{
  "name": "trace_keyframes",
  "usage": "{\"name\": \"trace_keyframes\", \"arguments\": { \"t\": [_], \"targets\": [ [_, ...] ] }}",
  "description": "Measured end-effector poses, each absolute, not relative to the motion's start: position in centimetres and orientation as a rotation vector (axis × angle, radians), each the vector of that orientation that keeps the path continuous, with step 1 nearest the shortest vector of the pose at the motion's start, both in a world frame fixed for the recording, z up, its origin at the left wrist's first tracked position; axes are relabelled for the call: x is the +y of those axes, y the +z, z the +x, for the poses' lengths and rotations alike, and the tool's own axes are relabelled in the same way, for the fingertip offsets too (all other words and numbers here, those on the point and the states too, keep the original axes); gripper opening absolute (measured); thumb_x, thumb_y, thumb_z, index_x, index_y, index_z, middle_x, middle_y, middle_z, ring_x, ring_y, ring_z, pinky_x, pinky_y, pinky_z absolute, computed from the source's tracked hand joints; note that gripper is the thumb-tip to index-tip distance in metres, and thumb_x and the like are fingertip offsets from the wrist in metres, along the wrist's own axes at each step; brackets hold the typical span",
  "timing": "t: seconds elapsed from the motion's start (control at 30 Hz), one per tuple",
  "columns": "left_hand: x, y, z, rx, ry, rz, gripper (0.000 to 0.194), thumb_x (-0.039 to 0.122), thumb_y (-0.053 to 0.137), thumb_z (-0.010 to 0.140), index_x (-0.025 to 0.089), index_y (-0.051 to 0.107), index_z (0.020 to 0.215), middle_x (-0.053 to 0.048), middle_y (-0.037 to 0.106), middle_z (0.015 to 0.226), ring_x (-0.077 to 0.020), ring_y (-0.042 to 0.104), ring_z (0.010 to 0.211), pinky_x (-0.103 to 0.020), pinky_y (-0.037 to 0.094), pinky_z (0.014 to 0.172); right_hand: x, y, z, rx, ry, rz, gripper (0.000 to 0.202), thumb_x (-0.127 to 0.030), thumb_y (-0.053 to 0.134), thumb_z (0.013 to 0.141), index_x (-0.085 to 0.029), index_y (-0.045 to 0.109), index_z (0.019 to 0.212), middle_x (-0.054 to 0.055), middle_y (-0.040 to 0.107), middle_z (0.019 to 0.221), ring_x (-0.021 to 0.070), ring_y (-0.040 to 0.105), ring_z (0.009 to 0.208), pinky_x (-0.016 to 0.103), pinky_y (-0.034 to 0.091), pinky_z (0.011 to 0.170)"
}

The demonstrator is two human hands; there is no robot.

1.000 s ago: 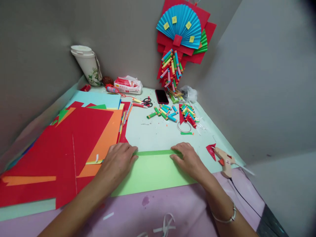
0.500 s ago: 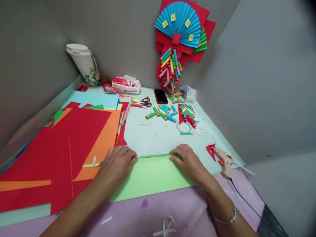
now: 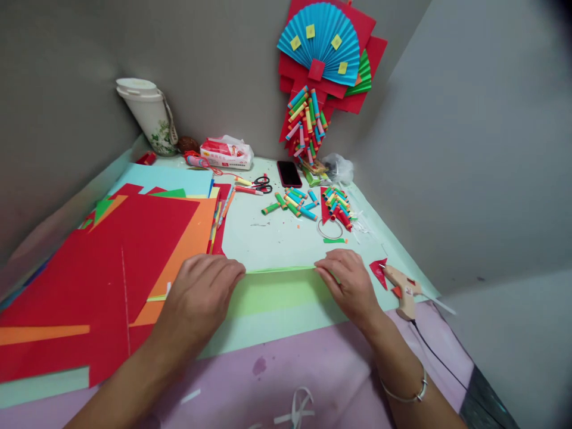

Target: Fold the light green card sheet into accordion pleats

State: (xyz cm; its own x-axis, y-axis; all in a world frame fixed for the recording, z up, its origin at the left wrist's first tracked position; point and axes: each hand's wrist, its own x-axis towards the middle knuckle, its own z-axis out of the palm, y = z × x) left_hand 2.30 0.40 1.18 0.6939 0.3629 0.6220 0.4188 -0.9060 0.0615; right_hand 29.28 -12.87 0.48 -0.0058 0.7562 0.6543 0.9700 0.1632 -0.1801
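A light green sheet of paper (image 3: 277, 293) is stretched between my two hands, with narrow folds stacked along its far edge. My left hand (image 3: 208, 286) pinches the left end of that folded edge between thumb and fingers. At the other end, my right hand (image 3: 346, 283) grips the fold in the same way. The folded edge appears raised off the table, and the lower part of the sheet hangs toward me. My palms and fingers hide both ends of the sheet.
Red and orange paper sheets (image 3: 89, 268) lie piled on the left. Scissors (image 3: 261, 185), a phone (image 3: 289, 174) and rolled paper tubes (image 3: 295, 202) lie behind my hands. A glue gun (image 3: 406, 289) rests at right. A paper fan decoration (image 3: 322, 42) hangs on the wall.
Both hands have lifted the folded edge and shifted slightly away from me. The sheet's near edge has come up, showing the pale table cover beneath it.
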Motion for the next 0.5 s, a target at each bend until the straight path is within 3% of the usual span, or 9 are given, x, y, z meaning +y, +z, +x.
{"name": "trace_keyframes", "arguments": {
  "t": [0.1, 0.2, 0.37, 0.5],
  "targets": [
    [-0.2, 3.0, 1.5, -0.526, -1.112, -2.674, 0.019, 0.006, 0.057, 0.091, 0.016, 0.063, 0.106, -0.007, 0.074, 0.095, -0.0224, 0.065, 0.092, -0.038, 0.043, 0.086, -13.3, 1.8, 28.9, -1.736, -0.831, -1.477, 0.02, -0.012, 0.071, 0.088, -0.022, 0.068, 0.105, 0.005, 0.071, 0.089, 0.0223, 0.066, 0.099, 0.038, 0.05, 0.087],
    [-1.2, 2.7, 0.3, -0.459, -1.092, -2.701, 0.032, 0.002, 0.054, 0.09, 0.016, 0.063, 0.117, -0.008, 0.076, 0.103, -0.0226, 0.066, 0.099, -0.04, 0.043, 0.092, -14.3, 1.4, 28.9, -1.787, -0.963, -1.407, 0.033, -0.007, 0.074, 0.084, -0.021, 0.067, 0.113, 0.004, 0.073, 0.089, 0.0222, 0.068, 0.098, 0.037, 0.052, 0.087],
    [-3.4, -1.0, -1.8, -0.396, -1.023, -2.908, 0.039, 0.003, 0.042, 0.095, 0.016, 0.062, 0.126, -0.007, 0.075, 0.109, -0.0226, 0.063, 0.106, -0.043, 0.04, 0.1, -17.0, -1.9, 29.1, -2.043, -0.716, -1.42, 0.035, -0.005, 0.065, 0.089, -0.019, 0.064, 0.121, 0.005, 0.076, 0.093, 0.0221, 0.07, 0.097, 0.038, 0.054, 0.086],
    [-4.8, -2.3, -2.1, -0.358, -0.899, -2.979, 0.034, 0.006, 0.038, 0.097, 0.016, 0.065, 0.114, -0.007, 0.074, 0.102, -0.0216, 0.062, 0.099, -0.04, 0.04, 0.095, -18.4, -3.6, 28.8, -2.125, -0.465, -1.479, 0.037, -0.005, 0.058, 0.092, -0.02, 0.062, 0.126, 0.008, 0.075, 0.096, 0.023, 0.069, 0.099, 0.04, 0.055, 0.085]
  ]
}}
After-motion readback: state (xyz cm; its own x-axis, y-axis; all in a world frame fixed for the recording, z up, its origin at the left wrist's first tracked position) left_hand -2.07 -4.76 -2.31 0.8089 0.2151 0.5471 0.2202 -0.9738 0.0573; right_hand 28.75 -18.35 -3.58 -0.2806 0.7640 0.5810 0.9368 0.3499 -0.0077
